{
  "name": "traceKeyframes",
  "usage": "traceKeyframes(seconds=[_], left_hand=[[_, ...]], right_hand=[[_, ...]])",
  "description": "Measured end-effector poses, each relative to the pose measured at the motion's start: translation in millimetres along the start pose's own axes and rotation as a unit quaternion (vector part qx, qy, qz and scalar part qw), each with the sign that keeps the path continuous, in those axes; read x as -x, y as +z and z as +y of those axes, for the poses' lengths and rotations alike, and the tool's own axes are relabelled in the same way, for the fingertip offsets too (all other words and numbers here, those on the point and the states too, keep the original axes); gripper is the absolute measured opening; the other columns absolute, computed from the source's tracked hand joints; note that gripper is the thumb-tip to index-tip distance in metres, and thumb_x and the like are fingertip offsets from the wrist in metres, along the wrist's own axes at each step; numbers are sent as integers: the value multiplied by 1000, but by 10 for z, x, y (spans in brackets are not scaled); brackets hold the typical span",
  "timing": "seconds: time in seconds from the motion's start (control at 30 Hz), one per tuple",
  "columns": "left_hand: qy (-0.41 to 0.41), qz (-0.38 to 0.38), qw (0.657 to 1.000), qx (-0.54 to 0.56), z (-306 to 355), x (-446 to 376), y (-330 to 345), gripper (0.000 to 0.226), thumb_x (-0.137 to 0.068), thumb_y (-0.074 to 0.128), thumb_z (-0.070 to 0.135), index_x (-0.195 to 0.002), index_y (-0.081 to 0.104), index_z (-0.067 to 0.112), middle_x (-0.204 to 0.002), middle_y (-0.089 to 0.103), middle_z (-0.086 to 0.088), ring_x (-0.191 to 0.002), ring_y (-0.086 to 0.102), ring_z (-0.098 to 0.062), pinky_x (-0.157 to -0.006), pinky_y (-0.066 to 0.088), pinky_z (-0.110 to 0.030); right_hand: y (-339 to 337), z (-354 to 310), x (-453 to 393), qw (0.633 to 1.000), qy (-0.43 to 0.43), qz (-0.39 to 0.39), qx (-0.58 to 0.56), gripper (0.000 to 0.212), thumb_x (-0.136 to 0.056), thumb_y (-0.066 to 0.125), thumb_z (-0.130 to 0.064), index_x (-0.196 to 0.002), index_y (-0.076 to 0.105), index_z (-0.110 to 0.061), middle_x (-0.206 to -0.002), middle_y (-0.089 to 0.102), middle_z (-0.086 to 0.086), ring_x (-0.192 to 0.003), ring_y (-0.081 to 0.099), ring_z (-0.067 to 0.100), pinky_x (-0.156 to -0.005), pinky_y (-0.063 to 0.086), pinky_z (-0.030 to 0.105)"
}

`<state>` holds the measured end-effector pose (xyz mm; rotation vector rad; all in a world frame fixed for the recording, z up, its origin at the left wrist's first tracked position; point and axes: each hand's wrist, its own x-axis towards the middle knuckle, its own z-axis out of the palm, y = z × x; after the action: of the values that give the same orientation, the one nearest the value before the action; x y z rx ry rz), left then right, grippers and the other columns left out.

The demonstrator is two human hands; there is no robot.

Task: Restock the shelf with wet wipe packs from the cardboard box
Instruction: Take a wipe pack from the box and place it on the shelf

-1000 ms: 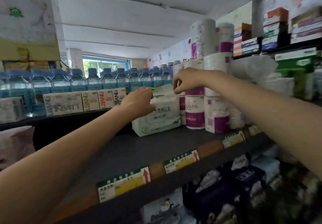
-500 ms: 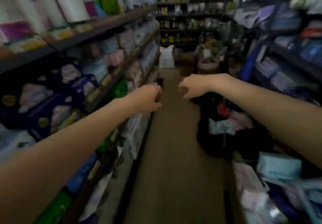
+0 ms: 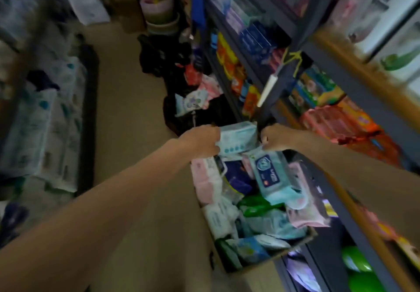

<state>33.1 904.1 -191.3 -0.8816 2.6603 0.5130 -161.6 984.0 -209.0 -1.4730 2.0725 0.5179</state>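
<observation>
Nearest, below both grips, the open brown cardboard box (image 3: 302, 242) sits on the floor, heaped with soft plastic wet wipe packs, a pale blue pack with a dark blue label (image 3: 270, 178) on top. Just above it, the left hand (image 3: 201, 142) and right hand (image 3: 276, 137) curl onto opposite ends of one pale blue-and-white wet wipe pack (image 3: 237, 138), lifted between them. It looks light, squashy and slick-filmed; end grips suit it. Beyond the right grip stands the dark metal shelf (image 3: 268, 80).
</observation>
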Motion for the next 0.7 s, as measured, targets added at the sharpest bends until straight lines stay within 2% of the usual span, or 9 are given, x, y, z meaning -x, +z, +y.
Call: traceKeyframes(seconds=[0.07,0.13,0.2,0.23,0.3,0.4,0.53,0.6,0.7], left_hand=[[4,-40,999,-9,166,-247,212,37,-90,50,22,-123,46,7,-127,49,-17,-118,50,-33,-91,42,-35],[6,-63,998,-12,274,-436,376,36,-90,50,22,-121,45,4,-124,50,-18,-116,51,-34,-89,42,-36],[2,-78,997,-12,335,-577,505,33,-89,50,21,-117,46,4,-120,52,-18,-112,52,-34,-88,44,-38],[-6,-82,997,-7,353,-638,567,31,-89,49,21,-116,47,5,-118,53,-17,-111,53,-34,-88,45,-39],[-26,-81,996,-11,388,-731,684,31,-89,48,19,-117,48,6,-119,54,-16,-111,54,-33,-87,45,-38],[-45,-85,995,-25,408,-827,873,29,-90,47,19,-116,50,6,-120,57,-14,-111,54,-31,-82,43,-33],[-65,-109,992,-17,431,-899,1055,26,-90,47,14,-112,50,2,-117,58,-18,-107,56,-33,-74,41,-34],[-58,-119,991,-27,476,-891,1090,26,-89,47,12,-113,48,1,-117,55,-18,-107,54,-33,-72,39,-34],[-28,-118,992,-45,499,-848,1036,33,-88,48,12,-120,46,6,-122,52,-14,-112,53,-30,-79,43,-36]], right_hand=[[325,202,-121,999,36,-2,-14,50,-85,62,-33,-124,50,-4,-127,55,17,-115,54,34,-94,47,38],[629,282,-235,996,80,-23,-36,77,-78,69,-44,-136,34,-6,-141,38,18,-127,41,37,-101,40,42],[903,223,-368,994,96,-46,-37,100,-75,70,-51,-145,14,-7,-149,21,23,-133,31,40,-102,40,45],[1032,160,-439,993,104,-45,-19,103,-76,68,-52,-147,7,-9,-149,15,26,-133,30,43,-100,42,46],[1284,35,-604,990,138,-24,24,95,-85,60,-46,-148,-1,-11,-149,3,33,-132,25,49,-95,42,50],[1577,-60,-764,985,164,21,49,82,-94,48,-36,-148,-10,-16,-148,-7,36,-132,18,54,-95,35,59],[1739,56,-918,983,149,81,73,91,-89,53,-46,-148,-10,-18,-147,-3,37,-131,21,51,-95,35,58],[1692,83,-945,982,150,82,84,92,-87,53,-50,-148,-9,-18,-147,0,36,-128,24,50,-94,37,56],[1474,112,-902,984,145,59,86,96,-83,60,-47,-147,-5,-19,-147,1,33,-128,24,49,-96,35,54]])
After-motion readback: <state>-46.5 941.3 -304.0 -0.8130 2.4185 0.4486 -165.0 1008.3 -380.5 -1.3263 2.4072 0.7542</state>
